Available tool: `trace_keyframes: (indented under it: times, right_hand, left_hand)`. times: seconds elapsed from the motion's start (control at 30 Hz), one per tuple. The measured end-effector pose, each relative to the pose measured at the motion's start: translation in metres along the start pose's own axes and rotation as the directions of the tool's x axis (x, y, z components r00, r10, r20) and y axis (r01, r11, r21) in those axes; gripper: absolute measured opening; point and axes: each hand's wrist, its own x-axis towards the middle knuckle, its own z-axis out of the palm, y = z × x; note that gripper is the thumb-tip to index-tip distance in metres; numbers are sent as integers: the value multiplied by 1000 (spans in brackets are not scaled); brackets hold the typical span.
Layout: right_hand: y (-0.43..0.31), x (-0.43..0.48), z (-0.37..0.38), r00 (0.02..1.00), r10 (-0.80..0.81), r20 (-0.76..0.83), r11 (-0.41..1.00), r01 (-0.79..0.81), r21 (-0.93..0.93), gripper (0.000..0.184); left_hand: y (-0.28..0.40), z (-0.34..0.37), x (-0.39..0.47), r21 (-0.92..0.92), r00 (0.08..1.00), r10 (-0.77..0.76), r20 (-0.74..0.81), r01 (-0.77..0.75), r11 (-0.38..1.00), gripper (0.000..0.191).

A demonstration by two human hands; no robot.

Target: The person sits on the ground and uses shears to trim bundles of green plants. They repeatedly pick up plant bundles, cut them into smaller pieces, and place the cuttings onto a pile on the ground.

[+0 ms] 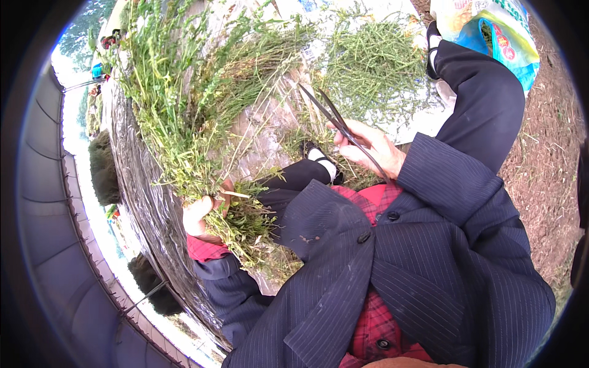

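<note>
My left hand (204,214) is closed around the stems of a large bunch of leafy green plants (175,101), whose tops spread away from me. Some of the stem ends stick out below the fist. In my right hand (372,147) is a pair of dark metal scissors (338,120), the blades slightly apart and pointing up and away. Between the blades I see no stem. Beyond the scissors, a heap of cut green sprigs (375,69) lies on a white sheet (423,122). Another pile of long stalks (257,69) lies behind the bunch.
A printed plastic bag (506,46) stands by my foot at the upper right. Bare brown soil (538,152) runs along the right. Crumpled plastic film (142,184) covers the ground at left, with dark bushy heaps (105,168) past it. My legs frame the cut sprigs.
</note>
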Motion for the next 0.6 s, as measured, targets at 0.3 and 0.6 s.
trace_keyframes:
  times: [0.3, 0.6]
  right_hand:
    - [-22, 13, 7, 974, -130, -183, 987, 144, 64, 32]
    - [-24, 12, -5, 960, -78, -268, 995, 93, 44, 33]
  left_hand:
    - [-10, -15, -1, -3, 988, 3, 156, -3, 1000, 50]
    - [-6, -32, -4, 192, 977, -92, 192, 54, 980, 47]
